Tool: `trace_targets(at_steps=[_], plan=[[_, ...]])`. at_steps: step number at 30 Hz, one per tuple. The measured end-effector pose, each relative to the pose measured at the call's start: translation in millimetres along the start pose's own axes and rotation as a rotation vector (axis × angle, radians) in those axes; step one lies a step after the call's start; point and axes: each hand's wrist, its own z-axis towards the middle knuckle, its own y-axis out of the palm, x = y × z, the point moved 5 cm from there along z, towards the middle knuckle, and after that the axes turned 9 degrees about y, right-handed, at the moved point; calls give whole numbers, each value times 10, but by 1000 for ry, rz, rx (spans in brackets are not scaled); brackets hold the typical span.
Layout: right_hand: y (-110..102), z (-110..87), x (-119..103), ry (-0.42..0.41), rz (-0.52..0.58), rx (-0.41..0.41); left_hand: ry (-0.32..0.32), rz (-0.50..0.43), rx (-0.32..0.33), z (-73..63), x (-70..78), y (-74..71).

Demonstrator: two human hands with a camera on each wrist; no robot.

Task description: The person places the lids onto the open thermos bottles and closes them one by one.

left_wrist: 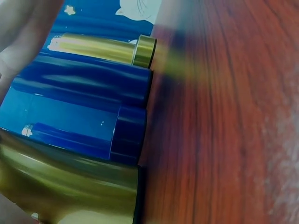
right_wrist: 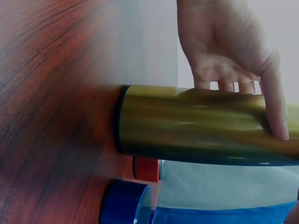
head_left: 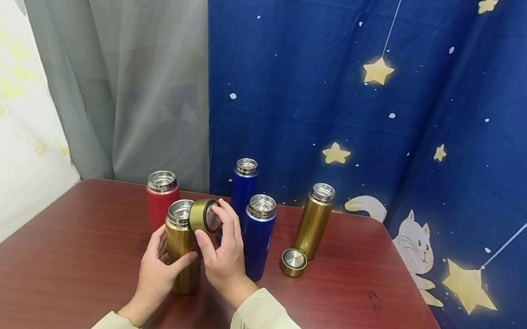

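Observation:
A gold vacuum bottle (head_left: 186,280) stands upright on the table, its steel mouth uncovered. My left hand (head_left: 158,274) grips its body, fingers on the far side and thumb across the near face; the right wrist view shows this hold on the bottle (right_wrist: 196,128). Between thumb and fingers my right hand (head_left: 227,256) pinches a gold lid (head_left: 201,215). This lid is tipped on its side at the right of the bottle's mouth, off the opening; whether it touches the rim I cannot tell.
Lidless bottles stand behind: a red one (head_left: 161,203), two blue ones (head_left: 255,249) (head_left: 243,187) and a second gold one (head_left: 313,224). Another gold lid (head_left: 293,263) lies before that one. A blue lid (left_wrist: 128,133) and a red lid (right_wrist: 146,169) show in the wrist views.

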Motion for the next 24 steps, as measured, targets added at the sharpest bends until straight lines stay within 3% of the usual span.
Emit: trace_targets(at_steps=[17,24], plan=[[-46,117,-64,-36,14,5,-8,20,-37,-17,40,40],[-44,128,-57,-32,53,22,-1,35,-55,-8,213,25]])
